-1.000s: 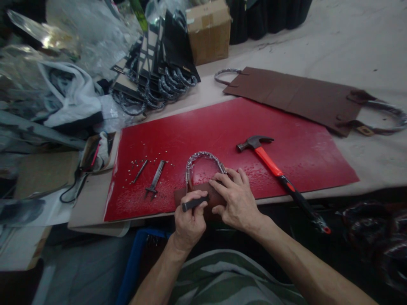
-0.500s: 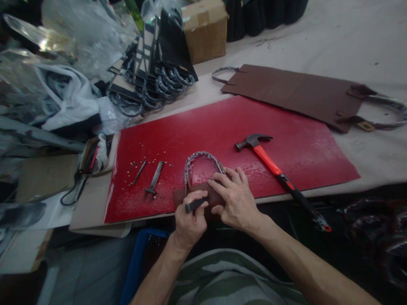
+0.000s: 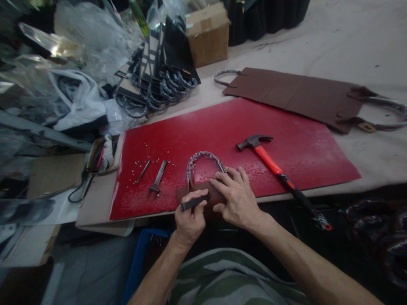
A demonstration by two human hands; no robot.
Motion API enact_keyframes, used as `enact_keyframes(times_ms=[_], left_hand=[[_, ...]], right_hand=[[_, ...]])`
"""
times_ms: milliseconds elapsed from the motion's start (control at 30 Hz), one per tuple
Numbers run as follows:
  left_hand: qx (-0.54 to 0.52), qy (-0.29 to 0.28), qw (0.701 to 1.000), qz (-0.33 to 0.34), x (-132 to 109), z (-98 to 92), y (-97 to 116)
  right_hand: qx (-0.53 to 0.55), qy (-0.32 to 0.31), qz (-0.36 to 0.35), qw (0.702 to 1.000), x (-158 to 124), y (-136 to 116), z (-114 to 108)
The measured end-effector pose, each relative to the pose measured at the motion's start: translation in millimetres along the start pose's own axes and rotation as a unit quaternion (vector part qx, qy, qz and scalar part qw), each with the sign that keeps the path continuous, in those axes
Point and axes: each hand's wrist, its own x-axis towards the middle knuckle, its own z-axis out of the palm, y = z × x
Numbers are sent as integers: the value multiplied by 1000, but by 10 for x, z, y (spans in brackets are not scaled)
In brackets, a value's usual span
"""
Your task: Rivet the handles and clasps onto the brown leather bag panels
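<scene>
The left hand (image 3: pixel 189 219) is clenched around a short dark rod (image 3: pixel 193 203), its tip lying against the brown piece (image 3: pixel 203 189) just ahead of the knuckles. The right hand (image 3: pixel 238 200) lies flat with fingers spread, pressing that piece onto the red mat (image 3: pixel 222 127). A wrapped handle (image 3: pixel 205 156) arches beyond its fingertips. A hammer (image 3: pixel 273 167) rests to its right.

Left hand (image 3: pixel 190 218): we grip a dark punch (image 3: pixel 193 203), its end at the strap (image 3: pixel 213 196).
Right hand (image 3: pixel 237 199): we press the strap flat at the near edge of the mat (image 3: pixel 222 127).
Hammer (image 3: pixel 273 167): on the mat, to our right.
</scene>
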Motion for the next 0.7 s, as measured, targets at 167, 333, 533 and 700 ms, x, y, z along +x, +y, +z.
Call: enact_keyframes(times_ms=[167, 333, 533, 700], left_hand=[[-9, 39, 998, -51, -122, -68, -44], [-36, 48, 992, -111, -159, -75, -23], [-33, 22, 995, -92, -98, -3, 14], [-15, 16, 998, -65, -70, 8, 3]], right_hand=[[-4, 4, 0, 1000, 7, 4, 7], [-2, 4, 1, 1000, 9, 1, 7], [-5, -3, 7, 1000, 12, -1, 1], [-2, -8, 8, 1000, 10, -5, -10]])
